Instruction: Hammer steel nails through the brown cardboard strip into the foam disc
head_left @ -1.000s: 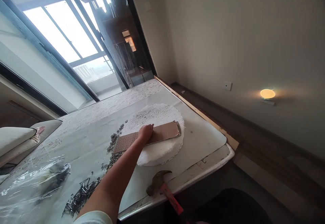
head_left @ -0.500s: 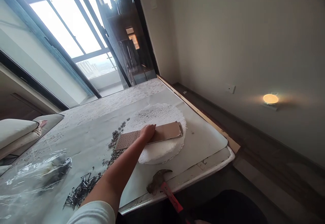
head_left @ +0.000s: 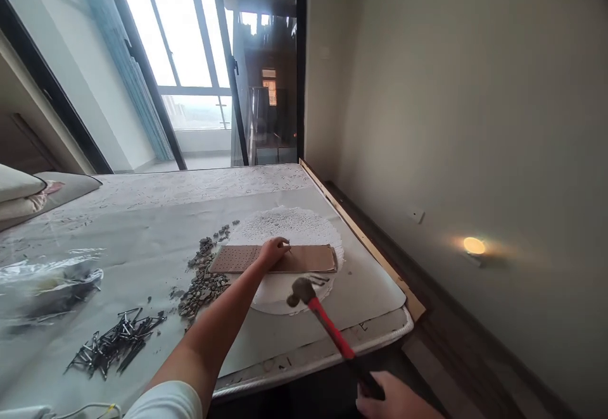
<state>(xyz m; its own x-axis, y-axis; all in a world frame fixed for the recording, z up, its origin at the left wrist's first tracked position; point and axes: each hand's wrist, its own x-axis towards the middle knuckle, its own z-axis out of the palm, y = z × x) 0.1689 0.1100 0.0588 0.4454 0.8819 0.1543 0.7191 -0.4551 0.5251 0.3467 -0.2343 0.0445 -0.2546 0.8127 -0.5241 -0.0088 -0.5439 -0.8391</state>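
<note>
My left hand rests on a brown perforated board and pinches a small nail upright on it. The board lies across a round white foam disc on the covered table. My right hand, at the bottom edge, is closed round the dark grip of a red-handled claw hammer. The hammer's head hovers above the near rim of the disc, just right of my left forearm.
A heap of dark nails lies at the near left, and small grey stones trail beside the disc. A clear plastic bag lies at far left, cushions behind it. The wall with a glowing lamp is at right.
The hammer has come off the table's near edge into my right hand, and its head is now raised over the disc. My left fingers have gone from flat on the board to pinching a nail.
</note>
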